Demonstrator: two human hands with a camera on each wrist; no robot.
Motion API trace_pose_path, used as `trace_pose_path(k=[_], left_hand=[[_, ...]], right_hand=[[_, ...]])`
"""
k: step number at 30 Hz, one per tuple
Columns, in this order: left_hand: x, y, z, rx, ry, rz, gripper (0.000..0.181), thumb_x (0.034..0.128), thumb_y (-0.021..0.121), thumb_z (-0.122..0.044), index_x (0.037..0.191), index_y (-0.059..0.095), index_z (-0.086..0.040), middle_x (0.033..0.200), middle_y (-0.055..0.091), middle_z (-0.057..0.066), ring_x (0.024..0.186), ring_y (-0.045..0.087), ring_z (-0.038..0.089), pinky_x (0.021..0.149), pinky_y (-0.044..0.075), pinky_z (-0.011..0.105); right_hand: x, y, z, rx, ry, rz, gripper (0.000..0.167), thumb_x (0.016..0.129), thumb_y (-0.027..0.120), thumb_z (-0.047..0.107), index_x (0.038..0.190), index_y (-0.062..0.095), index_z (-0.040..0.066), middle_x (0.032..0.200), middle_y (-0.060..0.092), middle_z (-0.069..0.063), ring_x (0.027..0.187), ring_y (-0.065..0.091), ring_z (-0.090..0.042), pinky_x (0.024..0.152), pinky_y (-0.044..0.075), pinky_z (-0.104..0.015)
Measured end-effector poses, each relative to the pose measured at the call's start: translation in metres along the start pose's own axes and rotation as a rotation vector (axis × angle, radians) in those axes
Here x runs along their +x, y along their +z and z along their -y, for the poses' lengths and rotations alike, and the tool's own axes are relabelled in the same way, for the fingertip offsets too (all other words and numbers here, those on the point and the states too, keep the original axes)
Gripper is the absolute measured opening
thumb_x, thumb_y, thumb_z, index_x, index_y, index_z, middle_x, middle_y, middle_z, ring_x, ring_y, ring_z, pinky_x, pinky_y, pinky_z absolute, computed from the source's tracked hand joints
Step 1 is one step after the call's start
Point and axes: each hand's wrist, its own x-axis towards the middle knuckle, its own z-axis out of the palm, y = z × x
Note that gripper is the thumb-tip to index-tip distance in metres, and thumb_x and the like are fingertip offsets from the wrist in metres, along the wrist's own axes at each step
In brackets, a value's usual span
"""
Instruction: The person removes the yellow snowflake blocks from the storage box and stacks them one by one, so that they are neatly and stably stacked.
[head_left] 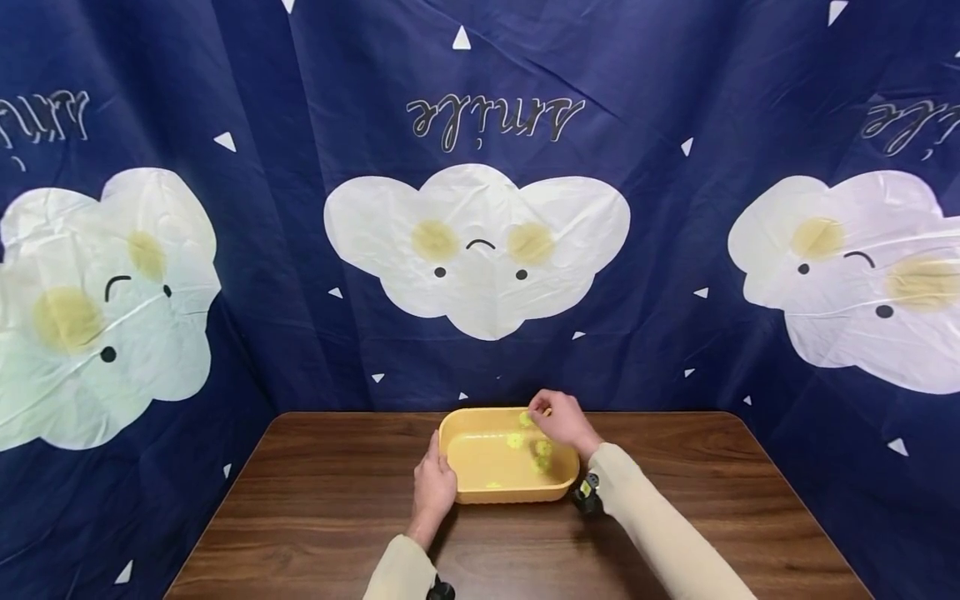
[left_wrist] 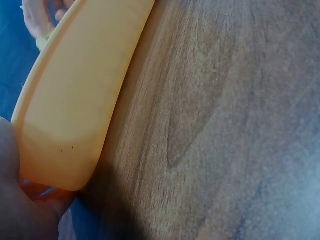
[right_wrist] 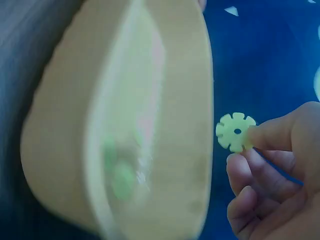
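A yellow plastic basin point(head_left: 517, 497) stands on the table, with several yellow-green notched discs point(head_left: 515, 440) lying inside, mostly toward its right end. My left hand point(head_left: 435, 483) grips the basin's left end; in the left wrist view its thumb point(left_wrist: 7, 155) lies against the rim. Over the basin's far right rim is my right hand point(head_left: 562, 418). Between thumb and fingers it pinches one notched disc point(right_wrist: 230, 132) with a small hole in the middle, seen plainly in the right wrist view. The discs in the basin look blurred there.
The brown wooden table point(head_left: 337, 492) extends to both sides and in front of the basin. Directly behind its far edge hangs a dark blue curtain point(head_left: 285, 350) printed with white clouds. A dark wrist device point(head_left: 587, 493) sits by the right sleeve.
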Motion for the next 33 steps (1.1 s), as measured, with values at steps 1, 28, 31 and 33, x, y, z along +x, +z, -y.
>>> trace_pose_path(k=[1, 28, 31, 33], left_hand=[[0.0, 0.0, 0.0, 0.003, 0.006, -0.002, 0.051, 0.0988, 0.049, 0.001, 0.15, 0.044, 0.004, 0.133, 0.06, 0.034, 0.121, 0.06, 0.048, 0.102, 0.049, 0.058], [0.001, -0.001, -0.002, 0.019, -0.018, 0.025, 0.051, 0.0997, 0.047, 0.0, 0.151, 0.043, 0.004, 0.137, 0.057, 0.033, 0.125, 0.057, 0.047, 0.105, 0.047, 0.058], [0.001, -0.001, -0.002, 0.017, -0.018, 0.026, 0.051, 0.0997, 0.047, 0.001, 0.151, 0.043, 0.004, 0.137, 0.057, 0.034, 0.125, 0.058, 0.047, 0.105, 0.047, 0.058], [0.001, -0.001, -0.002, 0.016, -0.015, 0.027, 0.051, 0.0995, 0.047, 0.001, 0.151, 0.043, 0.005, 0.137, 0.057, 0.034, 0.125, 0.058, 0.047, 0.105, 0.047, 0.058]], right_hand=[[0.0, -0.007, -0.003, -0.003, 0.006, -0.01, 0.006, 0.09, 0.072, 0.011, 0.084, 0.071, 0.013, 0.079, 0.068, 0.003, 0.076, 0.06, -0.012, 0.073, 0.051, -0.03], [-0.049, -0.065, -0.094, 0.008, 0.24, 0.061, 0.006, 0.09, 0.071, 0.009, 0.085, 0.071, 0.006, 0.077, 0.066, -0.002, 0.066, 0.059, -0.013, 0.061, 0.047, -0.025], [-0.056, -0.061, -0.102, -0.004, 0.268, 0.073, 0.006, 0.09, 0.07, 0.009, 0.085, 0.071, 0.006, 0.077, 0.066, -0.002, 0.066, 0.058, -0.013, 0.061, 0.047, -0.025], [-0.06, -0.058, -0.106, 0.003, 0.288, 0.075, 0.006, 0.09, 0.071, 0.01, 0.084, 0.07, 0.006, 0.077, 0.066, -0.002, 0.067, 0.058, -0.013, 0.061, 0.047, -0.025]])
